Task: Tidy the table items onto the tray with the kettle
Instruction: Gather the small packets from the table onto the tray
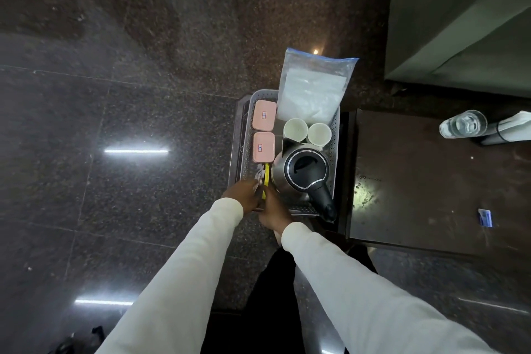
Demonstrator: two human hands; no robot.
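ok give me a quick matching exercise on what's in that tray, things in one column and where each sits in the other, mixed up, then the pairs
Things:
1. kettle
2. pink boxes
3. white cups
4. zip bag of white powder

Places:
A. far end of the tray, standing above its rim
B. along the left side
C. near right, handle toward the person
D. middle, just beyond the kettle

Pairs: 1-C, 2-B, 3-D, 4-A

Dim; ceiling-light glare streaks on polished floor (135,151); wide-angle distortion.

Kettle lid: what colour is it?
Black, ringed by a shiny silver band on the kettle; the head view shows it from above.
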